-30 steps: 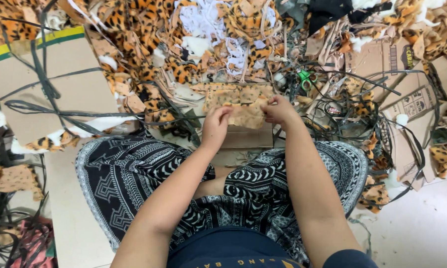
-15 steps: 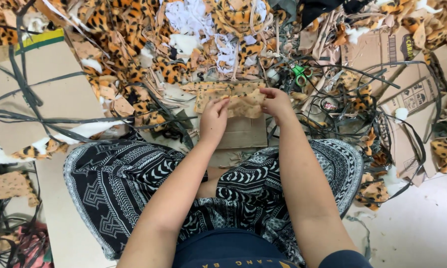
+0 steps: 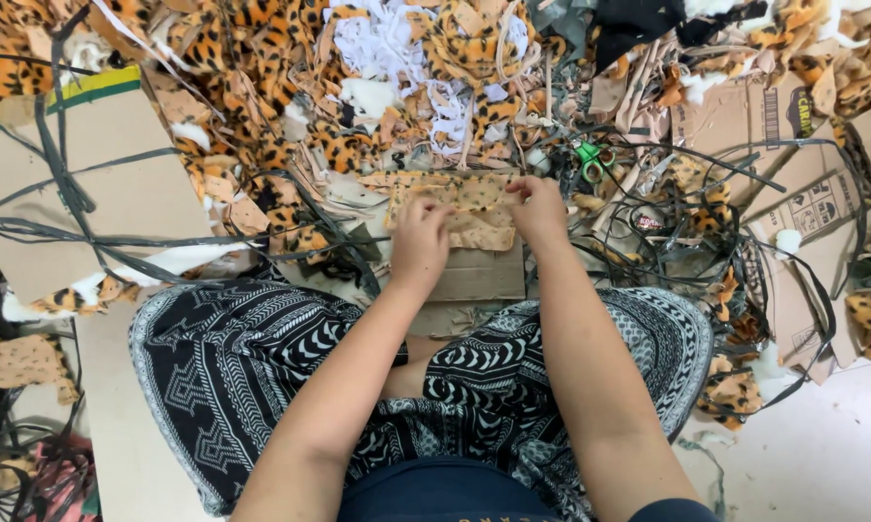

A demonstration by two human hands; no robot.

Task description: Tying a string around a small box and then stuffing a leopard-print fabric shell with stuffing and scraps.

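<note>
I sit cross-legged on the floor in black-and-white patterned trousers [image 3: 261, 358], and both my hands are out in front of my knees. My left hand [image 3: 419, 237] pinches the left part of a tan leopard-print fabric piece [image 3: 474, 208], fingers closed on it; my right hand [image 3: 540, 208] grips its right end the same way. The piece lies flat on a small cardboard slab [image 3: 479, 275] just beyond my legs.

Around it the floor is buried in clutter. Far ahead sits a heap of orange leopard-print scraps [image 3: 261, 87] mixed with white shreds [image 3: 387, 43]. To the left lies a large flattened cardboard sheet [image 3: 97, 184] crossed by dark straps. To the right are more flattened cardboard boxes [image 3: 793, 164] and tangled black cords, with green-handled scissors [image 3: 590, 159] just beyond my right hand. Pale bare floor [image 3: 822, 454] shows at near right.
</note>
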